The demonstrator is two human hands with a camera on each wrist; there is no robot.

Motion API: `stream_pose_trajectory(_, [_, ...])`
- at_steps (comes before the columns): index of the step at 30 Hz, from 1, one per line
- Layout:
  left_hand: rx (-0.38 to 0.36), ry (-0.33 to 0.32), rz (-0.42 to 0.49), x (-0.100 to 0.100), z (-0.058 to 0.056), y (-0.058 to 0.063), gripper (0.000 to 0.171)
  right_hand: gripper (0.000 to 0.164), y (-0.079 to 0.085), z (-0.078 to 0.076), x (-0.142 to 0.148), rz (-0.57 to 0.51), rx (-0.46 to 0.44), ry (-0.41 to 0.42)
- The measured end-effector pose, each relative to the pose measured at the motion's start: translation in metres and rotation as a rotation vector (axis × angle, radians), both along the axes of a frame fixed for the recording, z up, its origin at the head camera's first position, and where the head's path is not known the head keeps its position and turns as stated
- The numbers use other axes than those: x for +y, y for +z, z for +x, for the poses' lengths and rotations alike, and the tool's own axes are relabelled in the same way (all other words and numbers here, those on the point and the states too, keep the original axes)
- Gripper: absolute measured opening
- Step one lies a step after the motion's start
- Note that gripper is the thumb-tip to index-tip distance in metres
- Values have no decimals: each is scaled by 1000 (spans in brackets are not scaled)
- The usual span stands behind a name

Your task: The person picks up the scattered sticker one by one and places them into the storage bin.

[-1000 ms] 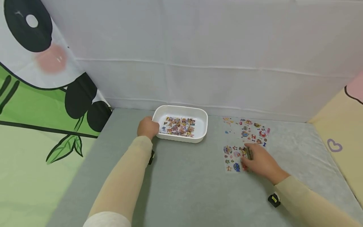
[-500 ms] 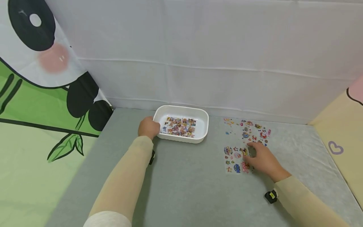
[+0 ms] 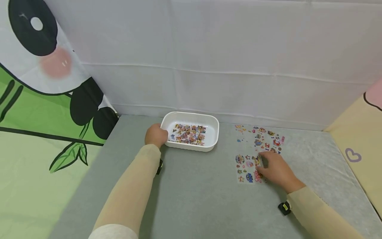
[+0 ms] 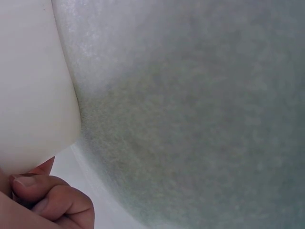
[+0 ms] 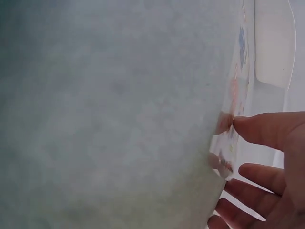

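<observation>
At the left end of a white plastic tray [image 3: 191,146], my left hand [image 3: 156,135] grips the rim. Its curled fingers [image 4: 57,198] show at the tray's corner in the left wrist view. Inside the tray lie many small colourful cartoon stickers [image 3: 189,134]. My right hand [image 3: 277,169] is over the right part of the nearer clear sticker sheet [image 3: 246,169]. In the right wrist view the thumb [image 5: 267,129] touches the sheet's edge, and the other fingers are spread apart from it. The right hand hides part of this sheet.
Another clear sheet of stickers [image 3: 264,139] lies just behind, close to the white cloth backdrop [image 3: 191,89]. Grey cloth [image 3: 206,196] covers the table. Printed panels stand at the left [image 3: 27,172] and right [image 3: 355,132].
My right hand has shifted slightly right, uncovering more of the nearer sheet's red stickers. A dark strip seen between thumb and index finger earlier no longer shows. The left hand keeps its grip.
</observation>
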State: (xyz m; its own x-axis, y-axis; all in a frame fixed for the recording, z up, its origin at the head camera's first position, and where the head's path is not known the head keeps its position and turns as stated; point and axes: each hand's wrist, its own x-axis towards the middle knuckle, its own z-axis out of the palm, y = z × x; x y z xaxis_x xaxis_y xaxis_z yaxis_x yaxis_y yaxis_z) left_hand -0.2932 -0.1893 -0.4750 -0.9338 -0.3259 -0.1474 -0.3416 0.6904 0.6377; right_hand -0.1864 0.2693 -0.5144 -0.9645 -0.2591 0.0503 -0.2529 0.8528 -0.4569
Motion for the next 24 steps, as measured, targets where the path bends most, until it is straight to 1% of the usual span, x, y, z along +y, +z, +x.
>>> stream_pose_trajectory(5, [-5, -1, -2, -1, 2, 1, 47, 61, 3, -1, -3, 20, 6, 10])
stream_pose_trajectory(11, [-6, -10, -8, -2, 0, -1, 47, 64, 5, -2, -3, 17, -34, -24])
stream_pose_trajectory(15, [-10, -2, -4, -2, -1, -1, 47, 60, 7, -3, -5, 16, -49, -31])
stream_pose_trajectory(24, [-12, -6, -6, -2, 0, 1, 47, 50, 7, -9, -5, 21, -65, -36])
